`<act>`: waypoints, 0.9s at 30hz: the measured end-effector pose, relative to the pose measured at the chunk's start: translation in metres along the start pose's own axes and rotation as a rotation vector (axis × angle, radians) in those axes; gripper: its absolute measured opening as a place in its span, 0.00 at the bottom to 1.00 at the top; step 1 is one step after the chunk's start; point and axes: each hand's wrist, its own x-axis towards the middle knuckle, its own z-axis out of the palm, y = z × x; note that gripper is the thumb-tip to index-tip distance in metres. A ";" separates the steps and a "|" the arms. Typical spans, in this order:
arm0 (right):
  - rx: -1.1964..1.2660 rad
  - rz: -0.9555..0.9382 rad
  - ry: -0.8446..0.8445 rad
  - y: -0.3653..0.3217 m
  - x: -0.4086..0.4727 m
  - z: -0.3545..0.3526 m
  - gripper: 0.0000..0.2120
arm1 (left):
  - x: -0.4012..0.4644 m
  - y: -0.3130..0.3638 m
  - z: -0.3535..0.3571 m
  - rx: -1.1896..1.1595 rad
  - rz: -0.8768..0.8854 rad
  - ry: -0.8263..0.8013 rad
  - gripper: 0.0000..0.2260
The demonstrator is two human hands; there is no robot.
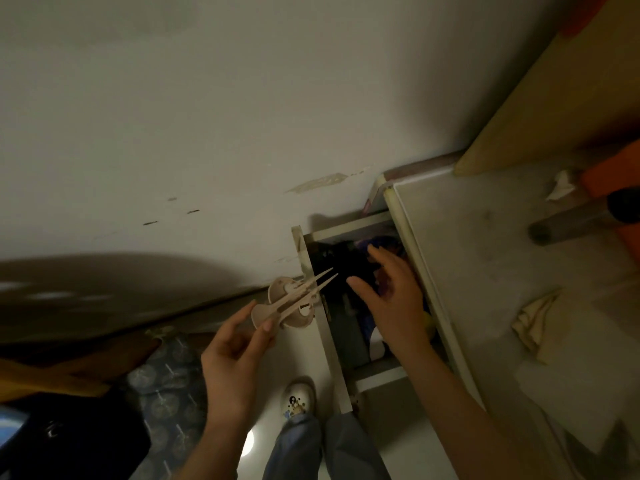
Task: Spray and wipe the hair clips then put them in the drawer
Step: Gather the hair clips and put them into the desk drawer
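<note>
My left hand [239,355] pinches a beige hair clip [294,301] between thumb and fingers, just left of the open drawer [323,327]. The clip's long prongs point up and right toward the drawer's inside. My right hand [388,292] hovers over the drawer with its fingers spread and straight, holding nothing. The drawer is pulled out from under the white desk top [485,289] and holds dark, jumbled items that I cannot make out.
A crumpled cloth [535,323] lies on the desk top, with a wad of paper [562,185] and a dark cylinder [568,225] further back. A wall rises behind. Below are my legs, a shoe [299,396] and a patterned rug [169,386].
</note>
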 end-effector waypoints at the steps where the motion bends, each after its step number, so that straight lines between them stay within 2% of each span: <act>1: 0.127 0.055 -0.011 -0.007 -0.007 -0.002 0.26 | -0.001 0.003 0.004 -0.012 0.000 -0.005 0.14; 3: 0.292 0.160 -0.042 -0.014 -0.020 -0.004 0.25 | -0.003 0.007 0.011 -0.039 0.001 -0.012 0.14; 6: 0.412 0.269 -0.107 -0.018 -0.036 0.001 0.28 | -0.009 0.011 0.025 -0.083 -0.013 -0.035 0.15; 8: 0.484 0.308 -0.147 -0.020 -0.042 0.004 0.27 | -0.013 0.011 0.034 -0.116 -0.035 -0.056 0.17; 12: 0.459 0.333 -0.179 -0.024 -0.048 0.002 0.17 | -0.024 0.009 0.047 -0.160 -0.043 -0.100 0.16; 16: 0.478 0.352 -0.145 -0.025 -0.047 -0.008 0.16 | -0.032 0.006 0.055 -0.165 -0.060 -0.132 0.15; 20: 0.432 0.350 -0.123 -0.022 -0.046 -0.016 0.17 | -0.038 0.002 0.058 -0.070 -0.018 -0.193 0.16; 27: 0.386 0.344 -0.067 -0.007 -0.048 -0.020 0.08 | -0.047 -0.009 0.060 0.068 0.005 -0.249 0.13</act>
